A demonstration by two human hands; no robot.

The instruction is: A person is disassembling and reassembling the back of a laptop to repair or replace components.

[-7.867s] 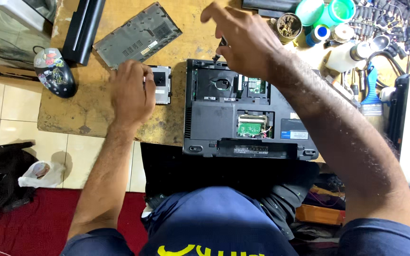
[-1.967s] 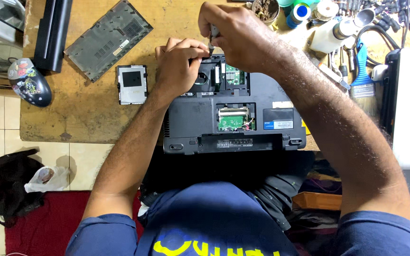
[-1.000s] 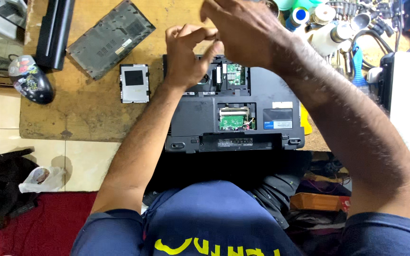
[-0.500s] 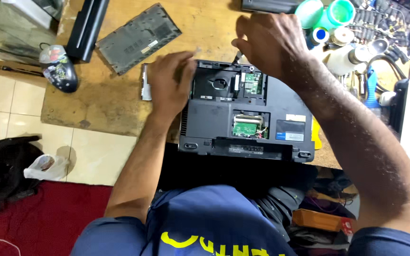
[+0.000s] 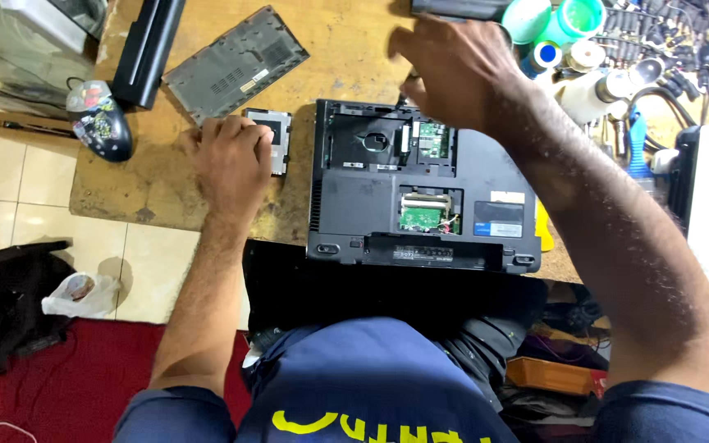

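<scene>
Head view: left hand [image 5: 230, 157] lies flat on the small drive cover [image 5: 272, 139] beside the opened laptop [image 5: 420, 193] on the desk [image 5: 346, 49]; right hand [image 5: 453, 70], blurred, grip unclear, hovers over its far edge, mid-disassembly.

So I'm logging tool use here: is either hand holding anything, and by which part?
The left hand lies flat on the small drive, gripping nothing. The right hand, above the laptop, is blurred; cannot tell.

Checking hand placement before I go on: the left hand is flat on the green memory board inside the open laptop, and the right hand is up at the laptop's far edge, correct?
Not quite. The head view shows the left hand on the table, over the small cover plate left of the laptop, not on the memory board. The right hand is at the far edge.
</scene>
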